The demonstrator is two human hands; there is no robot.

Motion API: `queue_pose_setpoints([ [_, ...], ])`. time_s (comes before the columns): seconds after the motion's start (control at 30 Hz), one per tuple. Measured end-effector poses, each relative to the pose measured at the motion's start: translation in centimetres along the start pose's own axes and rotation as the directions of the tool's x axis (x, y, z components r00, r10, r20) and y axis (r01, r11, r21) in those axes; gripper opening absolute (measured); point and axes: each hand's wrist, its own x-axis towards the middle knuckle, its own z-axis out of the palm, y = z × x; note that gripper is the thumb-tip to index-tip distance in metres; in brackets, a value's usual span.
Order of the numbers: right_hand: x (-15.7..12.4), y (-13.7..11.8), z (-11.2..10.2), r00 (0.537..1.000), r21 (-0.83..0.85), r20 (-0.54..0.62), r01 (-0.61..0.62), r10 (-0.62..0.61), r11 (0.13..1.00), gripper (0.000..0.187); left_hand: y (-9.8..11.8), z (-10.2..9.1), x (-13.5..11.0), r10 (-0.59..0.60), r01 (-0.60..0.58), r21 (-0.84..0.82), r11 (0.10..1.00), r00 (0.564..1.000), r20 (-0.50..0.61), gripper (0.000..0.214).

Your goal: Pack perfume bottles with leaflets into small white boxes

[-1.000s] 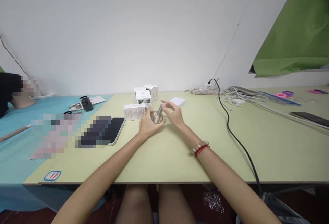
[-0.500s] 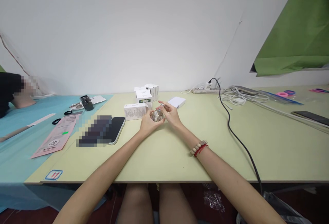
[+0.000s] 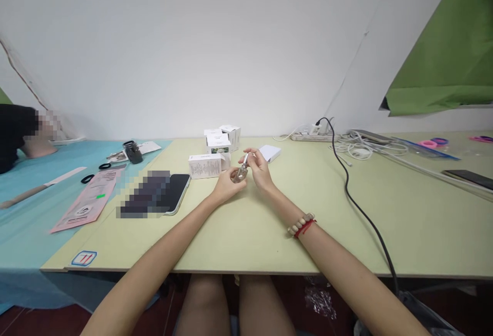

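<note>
While a dark red floor [image 3: 300, 308] with crumpled plastic [image 3: 321, 302] shows below the near edge, a pale yellow table [image 3: 246, 248] spans the scene, a blue cloth [image 3: 23, 254] covering the surface to its left. A number label [image 3: 83, 258] sits at the near left corner. Farther in, at mid-table, the left hand [image 3: 227, 187] grasps the lower part of a bottle [image 3: 241, 174], and the right hand [image 3: 262, 171] pinches its silver top. The bottle is tilted, held above the table. Left of the hands lie a phone [image 3: 179, 192] and, on the cloth, a pink packet [image 3: 87, 207]. To the right, a black cable [image 3: 360, 202] curves from the near edge to a power strip [image 3: 308, 137].

Just beyond the left hand, a carton [image 3: 204, 166] crowds the space; more boxes [image 3: 219, 141] stand behind it, and a flat white box [image 3: 270, 153] lies beyond the right hand. A jar [image 3: 133, 153] stands far left, and tangled white cords [image 3: 358, 151] and scissors [image 3: 431, 143] lie far right. A black sleeve [image 3: 17, 130] shows at far left. Behind everything rises a white wall [image 3: 231, 43], with green fabric [image 3: 442, 58] at right.
</note>
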Motion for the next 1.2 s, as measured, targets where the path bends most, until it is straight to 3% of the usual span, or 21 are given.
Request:
queue_pose_setpoints([
  [0.13,0.2,-0.5,0.3,0.997,-0.024,-0.068,0.027,-0.028,0.999,0.031,-0.3,0.1,0.0,0.049,-0.047,0.039,0.998,0.996,-0.068,0.019],
  [0.33,0.6,2.4,-1.6,0.977,-0.161,-0.134,-0.185,0.164,0.969,0.043,-0.3,0.2,0.0,0.032,-0.027,0.056,0.998,0.996,-0.089,0.017],
  [0.47,1.1,4.5,-4.5,0.974,-0.528,-0.160,-0.220,0.158,0.820,0.033,0.0,0.1,0.0,0.045,-0.038,0.059,0.998,0.991,-0.127,0.025],
  [0.53,1.3,5.0,-6.1,0.969,-0.628,-0.206,-0.235,0.134,0.742,0.028,0.1,0.1,0.0,0.099,-0.089,0.067,0.994,0.982,-0.159,0.028],
  [0.8,1.1,5.2,-10.8,0.896,-0.707,-0.425,-0.419,0.132,0.569,0.027,0.3,-0.6,-0.1,0.208,-0.178,0.137,0.974,0.946,-0.250,0.020],
  [0.97,0.9,5.0,-12.0,0.867,-0.728,-0.486,-0.470,0.108,0.499,0.035,0.4,-0.7,-0.1,0.235,-0.200,0.159,0.967,0.940,-0.248,0.021],
  [1.07,1.2,4.0,-10.7,0.893,-0.779,-0.448,-0.365,-0.045,0.509,0.037,0.5,-0.7,-0.1,0.229,-0.193,0.161,0.968,0.942,-0.247,0.020],
  [1.2,1.2,1.7,-6.2,0.970,-0.681,-0.179,0.000,-0.166,0.732,0.027,0.6,-0.6,-0.1,0.230,-0.193,0.166,0.967,0.942,-0.246,0.019],
])
